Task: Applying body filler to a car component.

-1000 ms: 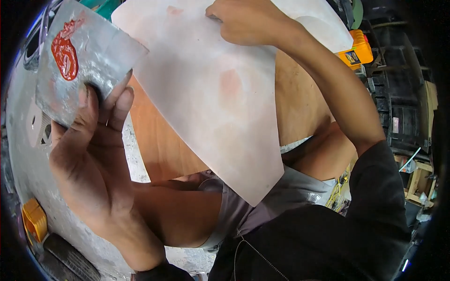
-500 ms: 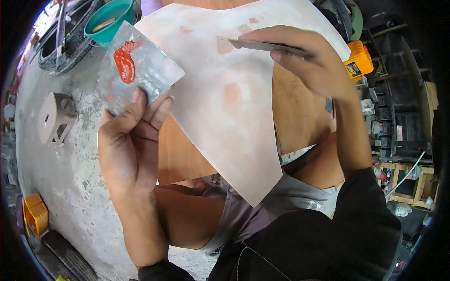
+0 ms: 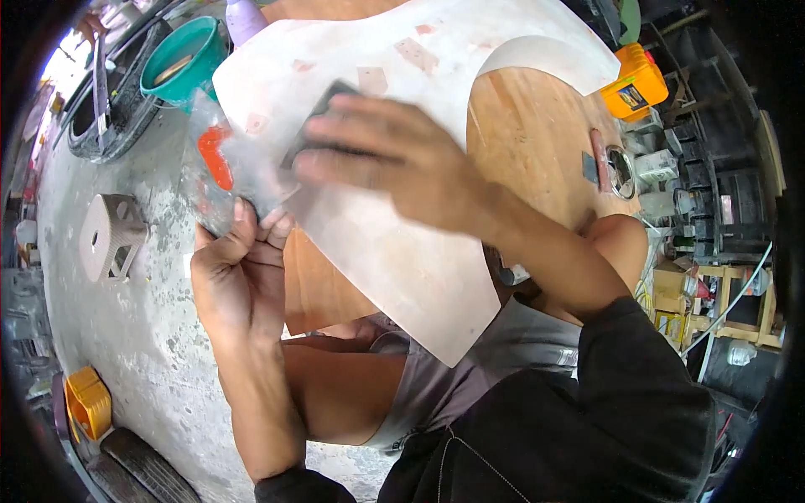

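Note:
My left hand [image 3: 239, 277] grips a thin grey metal plate [image 3: 256, 159] by its lower edge, thumb on top. A smear of red-orange paste [image 3: 215, 158] lies on that plate. My right hand [image 3: 419, 159], blurred by motion, is closed on a dark flat spreader [image 3: 321, 107] close to the plate's right edge; I cannot tell whether the two touch. Beneath both hands lies a large whitish curved panel [image 3: 402, 285] with several pinkish patches on it. Part of the panel is hidden by my right hand.
The panel rests on a brown wooden board [image 3: 528, 126]. A round tin [image 3: 620, 172] and a yellow container [image 3: 635, 84] stand at the right. On the left are a teal basin [image 3: 194, 50], a beige stool [image 3: 109, 239], an orange-yellow container [image 3: 88, 402] and tyres [image 3: 142, 461].
My right hand has swung left and down with the spreader, from over the panel's far right to beside the plate. The plate has dropped slightly. The whole view has shifted a little.

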`<move>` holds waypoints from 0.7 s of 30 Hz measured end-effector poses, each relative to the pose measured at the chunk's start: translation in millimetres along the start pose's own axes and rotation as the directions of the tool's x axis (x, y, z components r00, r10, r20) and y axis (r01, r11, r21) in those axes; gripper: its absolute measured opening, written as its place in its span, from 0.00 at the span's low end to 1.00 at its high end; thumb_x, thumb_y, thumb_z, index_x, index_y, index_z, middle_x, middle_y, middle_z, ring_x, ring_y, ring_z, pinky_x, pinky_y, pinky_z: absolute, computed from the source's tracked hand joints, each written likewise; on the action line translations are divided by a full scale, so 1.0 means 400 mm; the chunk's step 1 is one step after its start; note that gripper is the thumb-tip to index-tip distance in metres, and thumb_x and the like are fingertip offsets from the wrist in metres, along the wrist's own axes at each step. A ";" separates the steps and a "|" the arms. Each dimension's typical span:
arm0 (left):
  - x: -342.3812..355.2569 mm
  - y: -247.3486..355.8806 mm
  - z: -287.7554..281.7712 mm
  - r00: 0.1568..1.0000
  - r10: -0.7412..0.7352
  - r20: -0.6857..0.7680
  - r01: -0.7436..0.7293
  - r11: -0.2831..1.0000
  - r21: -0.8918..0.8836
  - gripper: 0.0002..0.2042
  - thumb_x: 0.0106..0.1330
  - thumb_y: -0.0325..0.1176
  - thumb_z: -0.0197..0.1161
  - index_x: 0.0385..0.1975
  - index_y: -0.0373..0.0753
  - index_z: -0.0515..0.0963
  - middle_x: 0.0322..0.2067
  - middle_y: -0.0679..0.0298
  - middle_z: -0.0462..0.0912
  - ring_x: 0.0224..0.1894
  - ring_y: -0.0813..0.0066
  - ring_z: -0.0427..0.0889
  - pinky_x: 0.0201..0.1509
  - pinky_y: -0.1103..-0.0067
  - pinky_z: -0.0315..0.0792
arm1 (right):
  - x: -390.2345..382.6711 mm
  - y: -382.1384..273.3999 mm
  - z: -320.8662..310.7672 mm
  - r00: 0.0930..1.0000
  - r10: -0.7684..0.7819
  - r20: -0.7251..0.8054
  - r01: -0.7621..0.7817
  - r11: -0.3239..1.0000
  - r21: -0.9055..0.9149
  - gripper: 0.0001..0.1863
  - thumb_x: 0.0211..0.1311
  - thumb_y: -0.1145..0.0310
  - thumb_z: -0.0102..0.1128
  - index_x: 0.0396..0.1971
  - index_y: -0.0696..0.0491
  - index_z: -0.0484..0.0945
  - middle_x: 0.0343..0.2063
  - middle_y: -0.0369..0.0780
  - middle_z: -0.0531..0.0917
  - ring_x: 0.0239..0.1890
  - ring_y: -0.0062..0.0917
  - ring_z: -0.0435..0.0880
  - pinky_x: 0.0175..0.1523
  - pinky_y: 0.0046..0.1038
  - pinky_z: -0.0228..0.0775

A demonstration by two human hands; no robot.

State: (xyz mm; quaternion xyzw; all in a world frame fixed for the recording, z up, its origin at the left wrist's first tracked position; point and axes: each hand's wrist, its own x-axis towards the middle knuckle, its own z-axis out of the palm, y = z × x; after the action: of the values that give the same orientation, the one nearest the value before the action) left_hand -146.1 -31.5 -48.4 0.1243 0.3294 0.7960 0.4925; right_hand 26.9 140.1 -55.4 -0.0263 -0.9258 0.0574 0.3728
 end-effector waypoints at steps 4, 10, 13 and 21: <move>-0.007 0.044 0.045 0.982 0.163 0.091 -0.160 0.986 -0.038 0.18 0.68 0.19 0.54 0.58 0.32 0.65 0.47 0.56 0.80 0.46 0.59 0.84 0.53 0.65 0.80 | -0.001 0.140 -0.003 0.980 0.057 0.191 -0.024 0.985 -0.171 0.32 0.50 0.82 0.54 0.56 0.38 0.80 0.55 0.34 0.81 0.56 0.29 0.79 0.57 0.39 0.71; 0.042 0.046 -0.014 0.996 0.082 -0.041 -0.080 0.995 0.053 0.19 0.66 0.18 0.54 0.57 0.30 0.64 0.47 0.56 0.81 0.51 0.56 0.83 0.57 0.64 0.79 | 0.173 0.231 -0.025 0.948 0.015 0.317 -0.036 0.997 0.061 0.17 0.53 0.77 0.55 0.42 0.54 0.84 0.35 0.49 0.85 0.40 0.43 0.83 0.46 0.40 0.74; 0.058 0.030 -0.012 0.988 0.050 -0.149 -0.034 0.994 0.105 0.19 0.66 0.18 0.54 0.57 0.30 0.66 0.50 0.54 0.80 0.52 0.57 0.82 0.57 0.66 0.80 | 0.180 0.291 -0.002 0.853 -0.065 0.517 -0.013 0.989 0.145 0.19 0.56 0.76 0.56 0.48 0.50 0.83 0.38 0.46 0.85 0.42 0.41 0.82 0.49 0.37 0.73; 0.077 0.029 -0.004 0.998 0.033 -0.052 -0.030 0.998 0.053 0.16 0.67 0.19 0.55 0.54 0.27 0.67 0.47 0.55 0.81 0.49 0.54 0.84 0.58 0.62 0.78 | 0.157 0.270 -0.088 0.623 0.041 0.781 -0.130 0.990 0.051 0.18 0.59 0.77 0.56 0.49 0.52 0.83 0.42 0.46 0.85 0.45 0.39 0.84 0.51 0.35 0.74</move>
State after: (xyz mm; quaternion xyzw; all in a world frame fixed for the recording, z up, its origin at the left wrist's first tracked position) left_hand -169.9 -8.8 -45.9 0.1213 0.3611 0.7976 0.4676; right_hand 6.7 256.2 -0.5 -0.0239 -0.9893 0.1282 -0.0655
